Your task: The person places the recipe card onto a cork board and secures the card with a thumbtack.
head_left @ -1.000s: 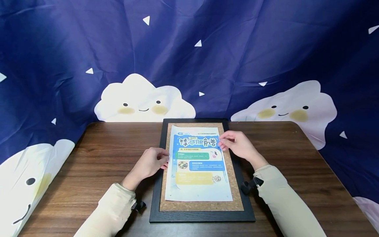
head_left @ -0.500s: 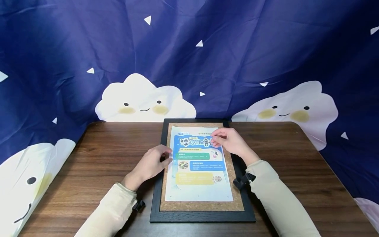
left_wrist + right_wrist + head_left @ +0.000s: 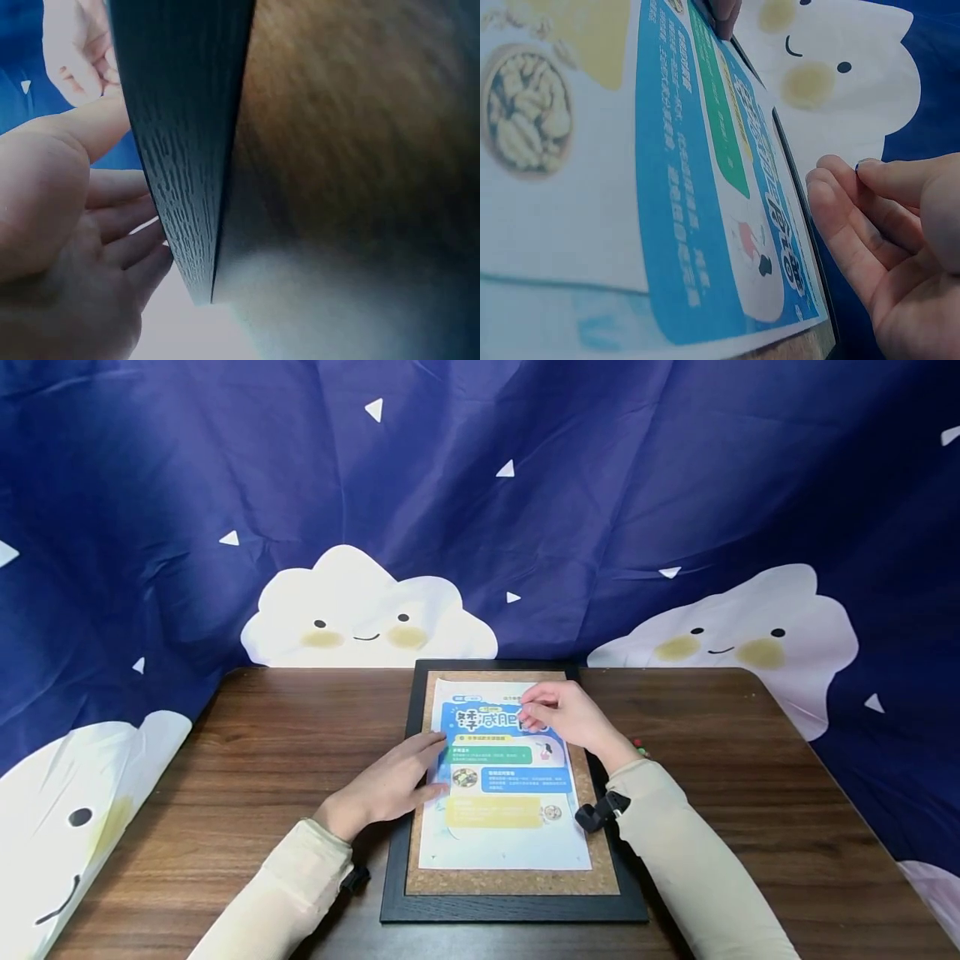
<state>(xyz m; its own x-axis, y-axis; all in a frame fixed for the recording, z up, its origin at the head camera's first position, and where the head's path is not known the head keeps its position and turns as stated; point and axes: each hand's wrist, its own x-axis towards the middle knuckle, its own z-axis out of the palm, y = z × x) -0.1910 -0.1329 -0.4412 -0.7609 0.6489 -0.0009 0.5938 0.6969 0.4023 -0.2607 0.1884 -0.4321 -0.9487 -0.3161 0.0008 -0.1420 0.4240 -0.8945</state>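
- The printed sheet [image 3: 502, 777] lies face up on the cork board [image 3: 517, 883], inside the black frame [image 3: 513, 908] on the wooden table [image 3: 795, 793]; bare cork shows most plainly at 4 and 6 o'clock.
- It looks like a single thin page, so expect almost no weight, easy bending and a tendency to slide on the cork at a light push.
- Creasing or tearing at a corner is the likeliest damage; spread fingers should treat it better than a hard pinch.
- Best places to steady it, I judge, are the plain margins at 9 and 3 o'clock; to lift it, slip a fingertip under the 5 or 7 o'clock corner.
- The left hand [image 3: 390, 777] reaches over the 9 o'clock edge, fingers extended and loose, gripping nothing; whether it presses the paper is unclear.
- The right hand [image 3: 566, 714] hangs above the sheet's 1 o'clock area, thumb brought to the fingertips; I cannot tell whether it holds something tiny.
- Small coloured bits [image 3: 640, 746] sit outside the frame near 3 o'clock, too small to identify.
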